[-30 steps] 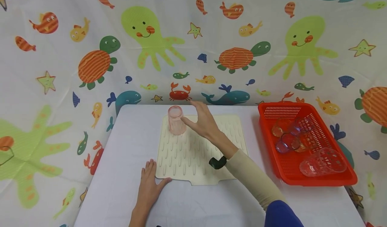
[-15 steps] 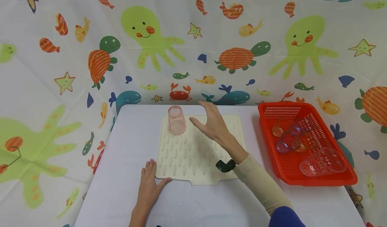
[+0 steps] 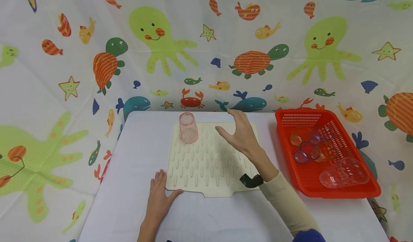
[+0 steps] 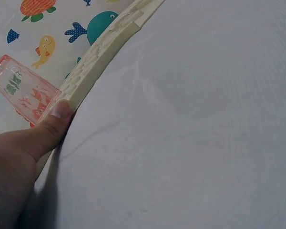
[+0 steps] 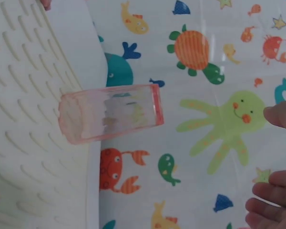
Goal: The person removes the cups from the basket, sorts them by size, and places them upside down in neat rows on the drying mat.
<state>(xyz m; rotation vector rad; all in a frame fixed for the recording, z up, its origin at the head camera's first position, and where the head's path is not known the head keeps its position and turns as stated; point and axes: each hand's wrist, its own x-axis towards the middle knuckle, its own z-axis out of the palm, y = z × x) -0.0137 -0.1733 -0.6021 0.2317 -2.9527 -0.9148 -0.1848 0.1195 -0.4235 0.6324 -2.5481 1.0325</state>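
A clear pink drinking glass (image 3: pixel 188 129) stands upright at the far left of a cream ridged drying mat (image 3: pixel 200 170). My right hand (image 3: pixel 240 132) hovers above the right part of the mat, thumb and fingers spread, holding nothing. A gap separates it from the glass, and the right wrist view shows the glass (image 5: pixel 112 113) apart from the fingers (image 5: pixel 269 198). My left hand (image 3: pixel 158 199) lies flat by the mat's near left corner, fingers extended along its left side. In the left wrist view, the thumb (image 4: pixel 59 112) rests against the mat's edge.
On the right of the white-covered table (image 3: pixel 129 163) sits a red plastic basket (image 3: pixel 338 193). Inside lie a clear pinkish glass (image 3: pixel 343 173), a purple cup (image 3: pixel 304 153) and several amber and purple pieces. A sea-animal patterned curtain (image 3: pixel 200 30) hangs behind.
My right hand has moved rightward, away from the pink glass, its fingers still spread. The glass, the mat and my left hand stay in place.
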